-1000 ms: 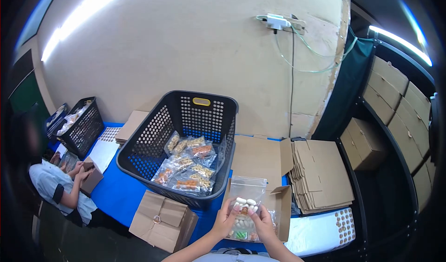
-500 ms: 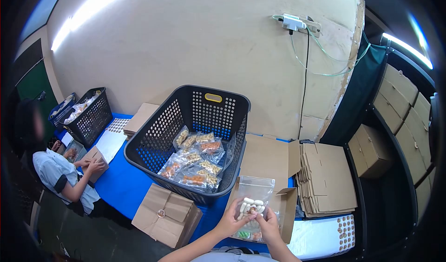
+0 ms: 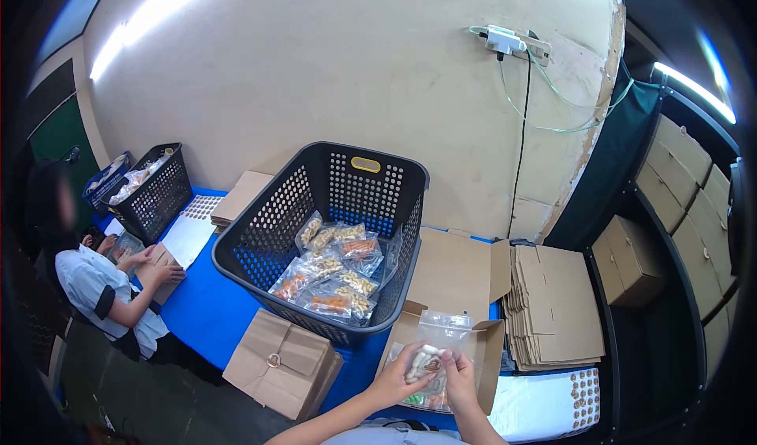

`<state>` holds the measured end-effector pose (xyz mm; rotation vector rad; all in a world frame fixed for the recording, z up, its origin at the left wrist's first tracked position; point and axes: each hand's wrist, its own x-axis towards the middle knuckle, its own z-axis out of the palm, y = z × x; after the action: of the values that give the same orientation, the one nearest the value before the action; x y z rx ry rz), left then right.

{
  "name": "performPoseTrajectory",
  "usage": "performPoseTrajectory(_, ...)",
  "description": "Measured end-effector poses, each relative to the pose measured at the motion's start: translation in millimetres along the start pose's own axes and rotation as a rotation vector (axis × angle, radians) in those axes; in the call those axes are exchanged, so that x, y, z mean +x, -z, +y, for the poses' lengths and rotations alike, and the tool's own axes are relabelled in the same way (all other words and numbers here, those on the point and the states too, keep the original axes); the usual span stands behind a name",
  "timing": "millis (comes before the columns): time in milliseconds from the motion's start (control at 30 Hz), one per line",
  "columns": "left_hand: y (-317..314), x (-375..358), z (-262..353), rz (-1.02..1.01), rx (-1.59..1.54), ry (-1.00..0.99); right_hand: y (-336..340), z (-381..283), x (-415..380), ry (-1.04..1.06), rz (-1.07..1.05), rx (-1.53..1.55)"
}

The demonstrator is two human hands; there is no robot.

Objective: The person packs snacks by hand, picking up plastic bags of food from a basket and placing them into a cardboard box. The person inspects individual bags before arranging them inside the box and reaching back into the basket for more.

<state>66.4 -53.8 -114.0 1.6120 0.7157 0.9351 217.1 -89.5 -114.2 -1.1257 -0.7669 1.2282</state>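
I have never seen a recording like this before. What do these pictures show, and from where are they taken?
There is no machine here, only a person's bare left hand and bare right hand. The camera is worn on that person's head, looking forward and down. Both hands have a grip on a clear plastic pouch of white, rounded pieces, above an open brown cardboard box. On the blue-covered table stands a black perforated plastic basket with clear packets of orange and pale pieces. Right of the box lies a stack of flat brown cardboard. At the left, another person handles brown cardboard.
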Motion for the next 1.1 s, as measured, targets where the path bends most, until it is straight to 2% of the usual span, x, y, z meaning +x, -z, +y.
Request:
performPoseTrajectory(67, 1.1, 1.7, -1.2, 0.027, 0.007, -0.018, -1.5, 1.1, -0.7, -0.005, 0.025, 0.055)
performPoseTrajectory(133, 7.0, 4.7, 5.1, 0.01, -0.24, 0.141, -9.5, -2.0, -7.7, 0.081, -0.028, -0.058)
performPoseTrajectory(167, 6.6, 4.6, 3.9, 0.008, -0.24, 0.142, -8.8, -0.3, -7.4, 0.081, -0.026, -0.058)
performPoseTrajectory(267, 3.9, 4.8, 0.0, -0.015, -0.184, 0.121, -5.5, 3.3, -2.5, -0.023, 0.052, 0.106)
performPoseTrajectory(333, 0.4, 3.0, 1.7, -0.081, 0.077, 0.005, 0.2, -1.2, 1.3, 0.107, 0.032, -0.003)
performPoseTrajectory(467, -5.2, 0.3, 2.8, -0.237, 0.07, 0.061, 21.5, -5.9, 17.2, 0.123, 0.162, 0.105)
performPoseTrajectory(567, -2.0, 3.4, -16.0, -0.297, 0.008, 0.105, 21.6, -14.2, 14.7, 0.124, 0.103, 0.162)
performPoseTrajectory(600, -1.8, 4.1, -16.8, -0.185, 0.103, 0.045, 22.2, -13.5, 13.3, 0.128, 0.105, 0.16)
performPoseTrajectory(633, -1.2, 4.5, -18.1, -0.07, 0.196, -0.013, 23.4, -11.1, 11.2, 0.081, 0.024, -0.001)
performPoseTrajectory(667, 0.5, 5.5, -23.6, -0.07, 0.195, -0.014, 24.8, -8.2, 8.2, 0.031, -0.057, -0.16)
performPoseTrajectory(700, 3.9, 8.3, -30.6, -0.011, 0.077, 0.028, 26.0, -6.9, 3.3, 0.027, -0.16, -0.314)
performPoseTrajectory(733, 7.8, 10.5, -36.5, 0.046, -0.04, 0.067, 24.8, -6.7, 1.7, 0.031, -0.158, -0.312)
performPoseTrajectory(767, 11.9, 9.8, -41.8, 0.061, 0.024, 0.059, 23.0, -6.6, 0.3, 0.031, -0.206, -0.313)
performPoseTrajectory(867, 20.7, 5.6, -26.5, 0.021, -0.006, 0.113, 32.0, -4.9, 1.4, 0.069, -0.309, -0.398)
performPoseTrajectory(933, 26.4, 5.1, -12.6, -0.015, -0.024, 0.133, 29.6, -18.1, -4.0, -0.02, -0.405, -0.333)
performPoseTrajectory(1100, 34.5, 8.9, -10.2, -0.186, -0.21, 0.227, 33.2, -31.5, -3.8, 0.03, -0.421, -0.402)
